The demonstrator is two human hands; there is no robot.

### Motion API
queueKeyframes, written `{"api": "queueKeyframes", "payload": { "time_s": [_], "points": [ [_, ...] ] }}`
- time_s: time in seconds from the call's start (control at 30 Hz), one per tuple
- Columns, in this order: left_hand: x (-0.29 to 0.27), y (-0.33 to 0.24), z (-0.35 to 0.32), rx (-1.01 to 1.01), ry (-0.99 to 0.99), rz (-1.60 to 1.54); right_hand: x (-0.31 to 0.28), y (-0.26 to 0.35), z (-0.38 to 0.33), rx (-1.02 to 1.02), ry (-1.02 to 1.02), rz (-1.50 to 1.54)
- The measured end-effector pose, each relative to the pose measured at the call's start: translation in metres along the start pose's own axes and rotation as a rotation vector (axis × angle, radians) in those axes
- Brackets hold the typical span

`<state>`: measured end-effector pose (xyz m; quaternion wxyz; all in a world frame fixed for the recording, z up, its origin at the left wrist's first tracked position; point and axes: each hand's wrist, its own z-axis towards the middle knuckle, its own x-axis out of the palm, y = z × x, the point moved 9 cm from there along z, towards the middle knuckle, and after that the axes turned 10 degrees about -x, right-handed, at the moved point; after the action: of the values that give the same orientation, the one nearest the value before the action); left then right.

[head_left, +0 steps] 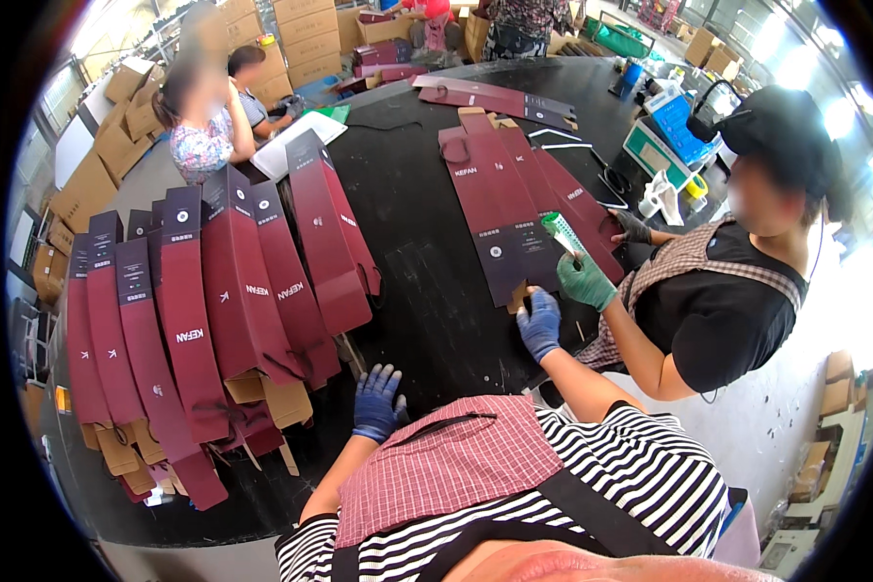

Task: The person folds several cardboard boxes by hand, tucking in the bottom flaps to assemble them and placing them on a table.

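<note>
My left hand (378, 402), in a blue work glove, lies on the black table with its fingers spread and nothing in it. A flat maroon carton (519, 194) with a dark end panel and a dark cord handle lies ahead to the right. At its near end my right hand (539, 326), also blue-gloved, touches the brown cardboard flap (518, 297), fingers stretched out. Across that carton, a co-worker's green-gloved hand (587, 283) holds a green and white strip-like object (564, 234). The co-worker's other, dark-gloved hand (633, 229) rests by the carton's right side.
Several maroon cartons (233, 281) lean in a row on the left of the black table (407, 233). Another flat carton (495, 100) lies at the far side. A blue and white box (671, 131) and a tape dispenser (661, 198) stand far right. More people sit at the far left.
</note>
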<state>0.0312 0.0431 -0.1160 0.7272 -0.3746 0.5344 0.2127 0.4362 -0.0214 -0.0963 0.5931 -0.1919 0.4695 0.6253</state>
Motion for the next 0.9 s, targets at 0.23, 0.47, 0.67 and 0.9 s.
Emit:
{"api": "queueKeyframes", "payload": {
  "time_s": [0.23, 0.47, 0.67, 0.9],
  "points": [
    [0.0, -0.001, 0.004, -0.014, 0.044, 0.0, -0.009, -0.091, 0.005, 0.641, 0.435, -0.271],
    [0.003, 0.003, -0.001, -0.01, 0.014, 0.006, -0.027, -0.093, 0.022, 0.658, 0.384, -0.241],
    [-0.006, -0.001, -0.001, -0.048, 0.044, 0.027, -0.023, -0.094, 0.032, 0.648, 0.38, -0.168],
    [-0.007, -0.001, 0.0, 0.002, -0.01, -0.001, 0.019, -0.027, 0.028, 0.86, 0.461, 1.185]
  ]
}}
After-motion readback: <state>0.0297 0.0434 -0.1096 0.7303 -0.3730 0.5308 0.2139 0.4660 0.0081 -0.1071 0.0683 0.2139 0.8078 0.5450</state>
